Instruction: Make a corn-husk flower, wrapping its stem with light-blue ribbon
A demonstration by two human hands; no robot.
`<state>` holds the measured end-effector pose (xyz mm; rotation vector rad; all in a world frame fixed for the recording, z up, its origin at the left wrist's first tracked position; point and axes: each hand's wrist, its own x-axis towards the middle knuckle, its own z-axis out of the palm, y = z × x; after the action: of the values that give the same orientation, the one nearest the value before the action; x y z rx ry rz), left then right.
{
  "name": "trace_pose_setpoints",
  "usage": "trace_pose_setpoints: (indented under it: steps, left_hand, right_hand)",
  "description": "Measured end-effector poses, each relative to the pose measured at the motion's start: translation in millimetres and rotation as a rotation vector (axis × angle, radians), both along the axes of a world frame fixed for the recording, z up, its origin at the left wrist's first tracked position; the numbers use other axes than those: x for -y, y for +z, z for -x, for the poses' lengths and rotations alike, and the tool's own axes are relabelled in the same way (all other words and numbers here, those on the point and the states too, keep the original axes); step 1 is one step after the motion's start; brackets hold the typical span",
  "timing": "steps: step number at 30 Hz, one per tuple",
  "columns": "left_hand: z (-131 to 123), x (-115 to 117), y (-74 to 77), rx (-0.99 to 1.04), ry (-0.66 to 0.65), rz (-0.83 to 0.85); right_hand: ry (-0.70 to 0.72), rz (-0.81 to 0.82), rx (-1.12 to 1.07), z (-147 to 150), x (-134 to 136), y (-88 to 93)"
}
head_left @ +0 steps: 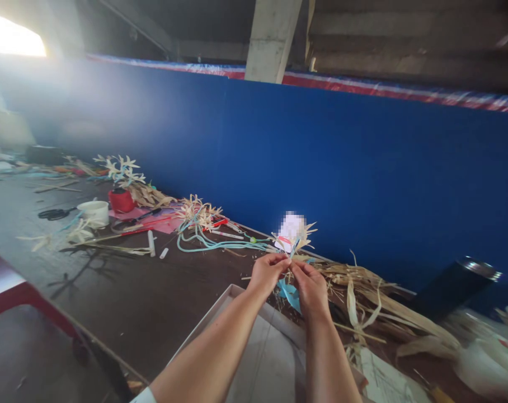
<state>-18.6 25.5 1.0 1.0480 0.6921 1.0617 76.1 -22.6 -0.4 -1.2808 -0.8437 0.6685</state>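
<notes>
Dry husk is what you have pinched between both hands: a small flower sits just above the centre of the frame, its stem caught where your fingertips meet. Your left hand and right hand are both closed tight on that stem, thumbs against forefingers. A blue strip hangs below the grip. I judge the risk to lie in the pinch itself. Squeeze or twist too hard and the brittle petals may split; loosen one hand and the strip could slip and unwind. The loose husk pile at right centre lies close enough to snag the dangling end.
</notes>
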Motion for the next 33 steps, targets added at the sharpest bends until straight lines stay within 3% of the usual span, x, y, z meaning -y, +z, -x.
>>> trace_pose_setpoints:
  steps: [7,15,33]
  left_hand:
    - [4,-3,-5.5,0.072,-0.175,0.081]
    - [10,-1,4.6,0.07,-0.207,0.036]
    - [9,-5,3.9,0.137,-0.222,0.068]
  right_hand:
    - [-0.059,-0.047,0.202,-7,0,-1.4]
    - [-0.071,-0.112,0.37,-5,7,9.0]
    - [0.009,-0.156,0.149,-6,1,-0.8]
